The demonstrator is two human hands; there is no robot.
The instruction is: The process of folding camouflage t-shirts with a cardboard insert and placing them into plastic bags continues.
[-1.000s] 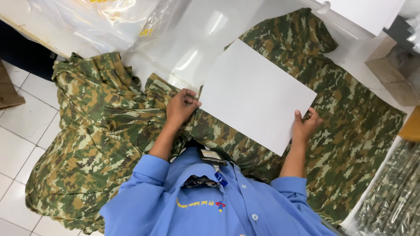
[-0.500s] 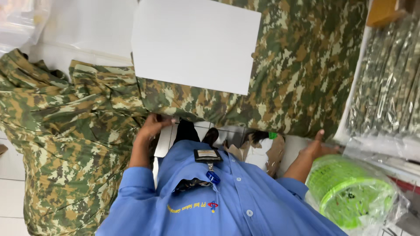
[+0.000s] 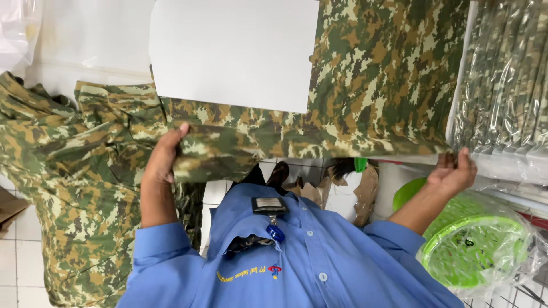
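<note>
Folding in progress. Left hand [image 3: 162,157] is gripping the near edge of the green-and-brown camouflage cloth garment [image 3: 365,85], fingers curled over the hem. The flat white rectangular card sheet [image 3: 234,51] is lying on the garment just beyond and right of that grip. Right hand [image 3: 454,171] is pinching the garment's far right corner, though its fingertips are partly hidden, so the hold is probably closed. Next move, as I judge it, calls for both grips lifting together and keeping the hem level over the card. Count: one garment, one card, two hands; right of the right grip, a stack of clear-bagged camouflage packs [image 3: 508,80], number unclear, and one green round plastic basket in film [image 3: 474,251].
</note>
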